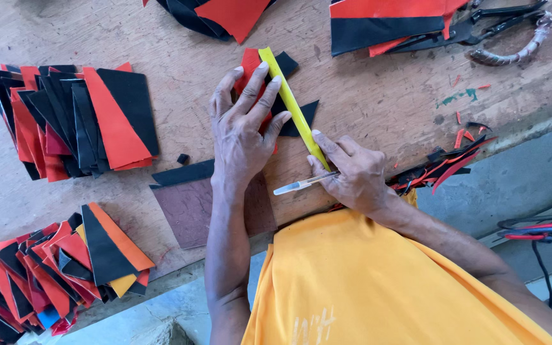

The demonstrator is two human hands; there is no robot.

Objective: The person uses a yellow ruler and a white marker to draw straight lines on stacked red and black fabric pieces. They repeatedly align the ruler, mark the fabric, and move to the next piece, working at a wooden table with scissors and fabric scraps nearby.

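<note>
Right hand (352,176) grips pen (301,185) over worn wooden table (378,96).

You have bare table (365,96) right of the yellow strip (292,105); stacked pieces (78,121) and scissors (499,29) block the far sides.

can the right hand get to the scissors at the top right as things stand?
Probably yes, once freed: the right hand holds a pen against the yellow ruler. The bench between it and the scissors looks bare, and they lie uncovered.
</note>
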